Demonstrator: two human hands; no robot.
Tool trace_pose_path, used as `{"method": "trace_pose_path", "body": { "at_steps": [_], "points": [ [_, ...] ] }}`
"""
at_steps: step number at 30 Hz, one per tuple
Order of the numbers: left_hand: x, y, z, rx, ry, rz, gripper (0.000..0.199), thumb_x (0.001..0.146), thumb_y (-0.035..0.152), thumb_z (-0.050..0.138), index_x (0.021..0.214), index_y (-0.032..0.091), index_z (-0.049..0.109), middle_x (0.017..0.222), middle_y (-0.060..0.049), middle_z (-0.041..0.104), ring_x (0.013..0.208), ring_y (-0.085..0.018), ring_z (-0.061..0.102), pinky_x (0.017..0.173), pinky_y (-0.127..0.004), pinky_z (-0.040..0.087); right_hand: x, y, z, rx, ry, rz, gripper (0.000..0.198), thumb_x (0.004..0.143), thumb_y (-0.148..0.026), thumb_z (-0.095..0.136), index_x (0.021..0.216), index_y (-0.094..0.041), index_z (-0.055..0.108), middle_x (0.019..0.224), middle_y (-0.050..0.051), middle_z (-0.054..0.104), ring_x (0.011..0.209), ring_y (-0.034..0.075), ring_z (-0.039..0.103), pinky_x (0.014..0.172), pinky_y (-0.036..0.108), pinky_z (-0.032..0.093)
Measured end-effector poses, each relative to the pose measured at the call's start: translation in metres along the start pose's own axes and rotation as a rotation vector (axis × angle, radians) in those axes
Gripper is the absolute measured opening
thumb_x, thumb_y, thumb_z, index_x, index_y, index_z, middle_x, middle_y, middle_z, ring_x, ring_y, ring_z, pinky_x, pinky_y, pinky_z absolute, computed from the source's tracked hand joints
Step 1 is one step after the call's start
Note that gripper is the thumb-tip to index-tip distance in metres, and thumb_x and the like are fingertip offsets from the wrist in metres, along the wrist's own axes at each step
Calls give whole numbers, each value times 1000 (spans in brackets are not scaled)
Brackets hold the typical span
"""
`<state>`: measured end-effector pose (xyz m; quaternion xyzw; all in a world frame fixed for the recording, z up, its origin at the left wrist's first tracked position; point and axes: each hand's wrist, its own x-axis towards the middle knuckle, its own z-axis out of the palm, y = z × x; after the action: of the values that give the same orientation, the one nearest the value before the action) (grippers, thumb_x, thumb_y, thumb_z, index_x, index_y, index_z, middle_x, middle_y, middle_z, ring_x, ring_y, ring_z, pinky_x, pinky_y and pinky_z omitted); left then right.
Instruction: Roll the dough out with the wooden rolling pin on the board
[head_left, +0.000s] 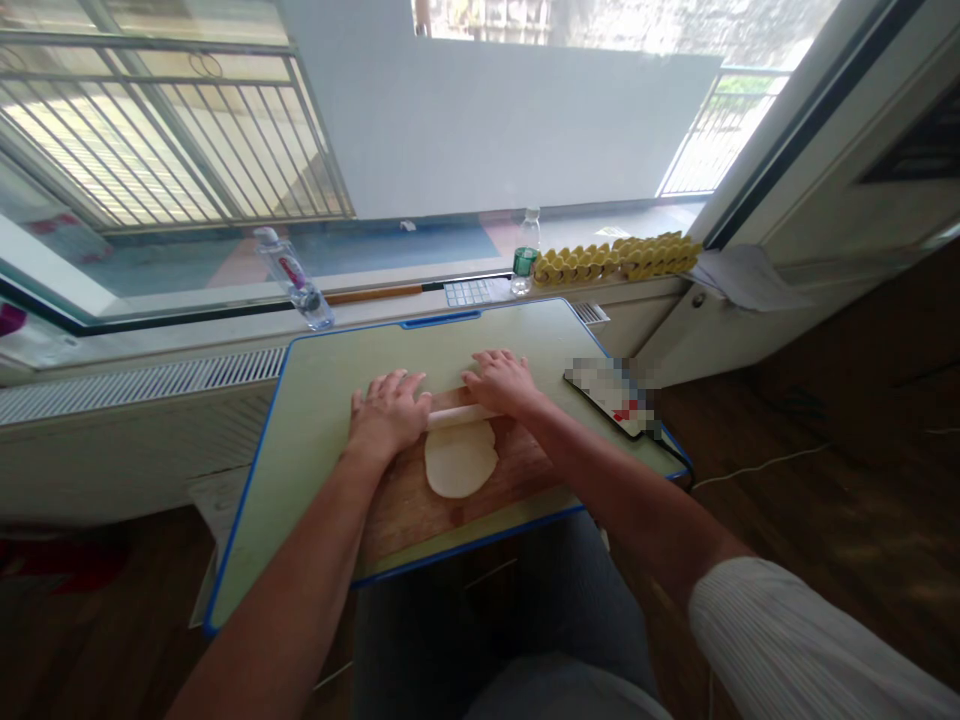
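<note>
A pale rolling pin [457,414] lies crosswise over the far edge of a flat, roundish sheet of dough [460,462]. My left hand [388,412] bears down on the pin's left end, its fingers reaching forward over it. On the right end rests my right hand [501,381], its fingers likewise curved over the pin. Both palms hide the pin's ends. Under the dough is a wooden board [420,520], partly covered by my hands and forearms.
The board sits on a light green folding table [300,440] with a blue rim. A phone [611,395], partly pixelated, lies at the right with a cable. Along the windowsill stand two plastic bottles, a left one [294,280] and a right one [526,252], beside yellow egg cartons [615,260].
</note>
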<state>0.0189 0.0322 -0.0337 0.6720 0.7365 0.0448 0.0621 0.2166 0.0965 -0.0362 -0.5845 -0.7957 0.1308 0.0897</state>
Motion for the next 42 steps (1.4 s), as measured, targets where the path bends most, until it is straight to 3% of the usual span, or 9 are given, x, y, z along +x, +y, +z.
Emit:
{"method": "trace_pose_path", "body": {
  "at_steps": [6, 12, 18, 26, 30, 38, 42],
  "points": [
    [2, 1, -2, -12, -13, -9, 60, 101, 49, 34, 154, 30, 55, 169, -9, 44, 154, -32, 40, 125, -64, 30, -1, 1, 0, 18, 3, 13, 55, 101, -43, 40, 149, -22, 56, 163, 12, 51, 148, 33, 43, 122, 64, 32],
    [-22, 8, -2, 22, 80, 12, 57, 103, 47, 33, 150, 28, 60, 164, -11, 50, 151, -33, 44, 123, -65, 31, -19, 0, -1, 10, -19, 27, 61, 101, -43, 38, 157, -21, 49, 165, 12, 48, 150, 35, 40, 122, 66, 31],
    [-57, 12, 3, 82, 182, 63, 57, 105, 46, 29, 147, 28, 63, 162, -9, 53, 148, -32, 47, 122, -60, 34, -60, -6, -1, -67, 45, -5, 62, 104, -45, 36, 160, -21, 46, 165, 11, 47, 151, 35, 36, 124, 64, 27],
    [-107, 12, 11, 21, 193, 105, 61, 107, 47, 26, 159, 26, 50, 166, -7, 49, 153, -31, 42, 126, -56, 30, -118, -13, -1, -93, 97, -42, 60, 110, -49, 29, 160, -22, 46, 168, 8, 45, 156, 35, 31, 128, 61, 20],
    [-101, 12, 12, 17, 187, 100, 59, 106, 47, 28, 156, 29, 54, 165, -6, 50, 152, -31, 43, 125, -55, 31, -112, -13, -1, -99, 128, -50, 58, 110, -48, 30, 158, -22, 50, 164, 8, 51, 154, 32, 35, 128, 58, 21],
    [-52, 14, 1, 47, 176, 73, 56, 106, 46, 29, 146, 28, 65, 161, -10, 55, 147, -33, 49, 122, -65, 31, -59, -7, -1, -73, 89, -6, 62, 106, -50, 38, 159, -20, 48, 164, 10, 50, 150, 33, 39, 125, 55, 29],
    [-60, 15, 2, 52, 176, 85, 57, 106, 45, 28, 145, 26, 65, 161, -10, 55, 147, -34, 49, 122, -64, 33, -71, -9, -2, -97, 84, -21, 61, 106, -45, 37, 160, -17, 47, 165, 11, 49, 152, 34, 37, 126, 57, 27]
  ]
}}
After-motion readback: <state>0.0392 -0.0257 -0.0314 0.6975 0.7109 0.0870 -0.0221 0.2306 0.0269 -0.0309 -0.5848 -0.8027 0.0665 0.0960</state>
